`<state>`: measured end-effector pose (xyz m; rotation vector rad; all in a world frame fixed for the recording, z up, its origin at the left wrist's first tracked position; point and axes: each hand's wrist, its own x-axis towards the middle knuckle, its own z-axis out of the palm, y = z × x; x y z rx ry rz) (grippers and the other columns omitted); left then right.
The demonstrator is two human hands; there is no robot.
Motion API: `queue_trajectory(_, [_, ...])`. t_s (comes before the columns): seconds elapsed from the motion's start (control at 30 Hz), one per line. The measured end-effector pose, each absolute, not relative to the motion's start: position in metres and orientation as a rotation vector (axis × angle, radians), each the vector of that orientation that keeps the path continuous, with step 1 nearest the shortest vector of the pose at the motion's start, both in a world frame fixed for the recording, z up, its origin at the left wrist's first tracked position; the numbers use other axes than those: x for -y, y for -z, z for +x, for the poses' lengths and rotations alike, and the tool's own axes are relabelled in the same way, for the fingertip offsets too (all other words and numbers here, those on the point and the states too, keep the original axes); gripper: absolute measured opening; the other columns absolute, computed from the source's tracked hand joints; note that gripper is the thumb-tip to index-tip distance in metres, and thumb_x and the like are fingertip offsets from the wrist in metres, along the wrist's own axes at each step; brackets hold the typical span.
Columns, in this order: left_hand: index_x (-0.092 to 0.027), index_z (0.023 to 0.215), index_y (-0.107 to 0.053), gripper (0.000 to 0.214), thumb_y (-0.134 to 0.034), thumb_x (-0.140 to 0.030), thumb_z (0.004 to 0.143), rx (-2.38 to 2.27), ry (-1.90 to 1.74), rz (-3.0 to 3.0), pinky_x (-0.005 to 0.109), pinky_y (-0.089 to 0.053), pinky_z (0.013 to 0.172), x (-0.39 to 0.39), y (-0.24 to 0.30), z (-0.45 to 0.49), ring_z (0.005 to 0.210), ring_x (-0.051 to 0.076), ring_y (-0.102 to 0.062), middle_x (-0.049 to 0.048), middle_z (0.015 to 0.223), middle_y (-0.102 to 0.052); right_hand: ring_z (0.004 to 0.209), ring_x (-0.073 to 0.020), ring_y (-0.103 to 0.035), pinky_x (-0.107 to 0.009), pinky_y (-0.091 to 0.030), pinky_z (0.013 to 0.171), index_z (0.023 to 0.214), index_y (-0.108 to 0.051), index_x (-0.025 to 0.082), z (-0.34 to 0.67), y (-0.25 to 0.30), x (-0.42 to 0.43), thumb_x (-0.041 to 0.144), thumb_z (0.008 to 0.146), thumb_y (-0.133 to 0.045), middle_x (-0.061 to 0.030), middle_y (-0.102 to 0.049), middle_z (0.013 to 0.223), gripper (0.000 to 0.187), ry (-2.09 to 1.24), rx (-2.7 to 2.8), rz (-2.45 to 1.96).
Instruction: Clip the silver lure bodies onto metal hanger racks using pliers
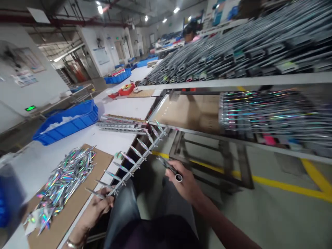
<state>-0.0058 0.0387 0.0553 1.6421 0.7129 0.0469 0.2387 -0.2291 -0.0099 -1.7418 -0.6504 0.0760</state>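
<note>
My left hand [100, 206] is closed on the near end of a long metal rack bar [138, 162] that carries several shiny holographic spindle-shaped pieces sticking out to its left. The bar slants up and away toward the shelf cart. My right hand [185, 185] is closed on a dark tool with a round end [171, 168], held just right of the bar above my lap. A heap of loose holographic pieces [63, 180] lies on a brown board [85, 193] on the white table to my left.
A blue bin [67, 121] stands on the white table [119, 140], with loaded bars [121, 123] behind. A metal shelf cart [233, 138] ahead holds loaded racks [269, 110]. Yellow floor lines [285, 186] run beneath. A person sits far back [190, 33].
</note>
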Motion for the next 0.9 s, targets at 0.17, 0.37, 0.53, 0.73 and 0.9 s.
queue_trajectory(0.17, [-0.017,0.087,-0.068,0.051,-0.074,-0.066,0.074,-0.628,0.076,1.743,0.022,-0.024,0.047,-0.032,-0.044,0.012,0.049,0.007,-0.032,-0.0012,0.066,-0.056,0.06,-0.0168,-0.066,-0.029,-0.05,0.06,0.104,-0.061,0.022,0.235,-0.003,0.246,0.045,0.095,-0.052,-0.0005,-0.07,0.074,0.027,-0.139,0.638,-1.708])
queue_trajectory(0.37, [-0.015,0.067,-0.069,0.047,-0.073,-0.061,0.077,-0.485,0.118,1.914,0.025,-0.046,0.062,-0.021,-0.06,0.029,0.068,0.014,-0.05,0.0089,0.098,-0.072,0.049,-0.0135,-0.058,-0.027,-0.045,0.052,0.091,-0.061,0.02,0.229,0.002,0.247,0.068,0.083,-0.067,-0.0014,-0.069,0.066,0.049,-0.402,0.22,-1.277])
queue_trajectory(0.53, [-0.018,0.066,-0.072,0.045,-0.072,-0.06,0.08,-0.423,0.066,2.03,0.037,-0.053,0.09,-0.02,-0.062,0.033,0.098,0.028,-0.061,0.0126,0.118,-0.073,0.041,-0.0047,-0.043,-0.018,-0.03,0.043,0.074,-0.058,0.019,0.236,0.015,0.246,0.055,0.068,-0.088,0.0028,-0.063,0.057,0.047,-0.62,-0.023,-0.793])
queue_trajectory(0.73, [-0.02,0.108,-0.077,0.047,-0.071,-0.059,0.083,-0.35,0.09,1.96,0.035,-0.053,0.089,-0.02,-0.048,0.042,0.09,0.025,-0.063,0.0104,0.106,-0.074,0.039,0.003,-0.037,-0.009,-0.03,0.044,0.089,-0.068,0.013,0.244,0.033,0.252,0.03,0.078,-0.085,0.0073,-0.059,0.059,0.027,-0.965,-0.2,-0.206])
queue_trajectory(0.9, [-0.02,0.099,-0.078,0.049,-0.08,-0.061,0.072,-0.435,0.058,1.824,0.034,-0.055,0.073,-0.027,-0.032,0.049,0.077,0.023,-0.061,0.01,0.091,-0.074,0.042,0.001,-0.043,-0.011,-0.032,0.045,0.086,-0.069,0.012,0.239,0.037,0.249,0.034,0.069,-0.093,0.0044,-0.062,0.061,0.037,-0.886,-0.242,-0.223])
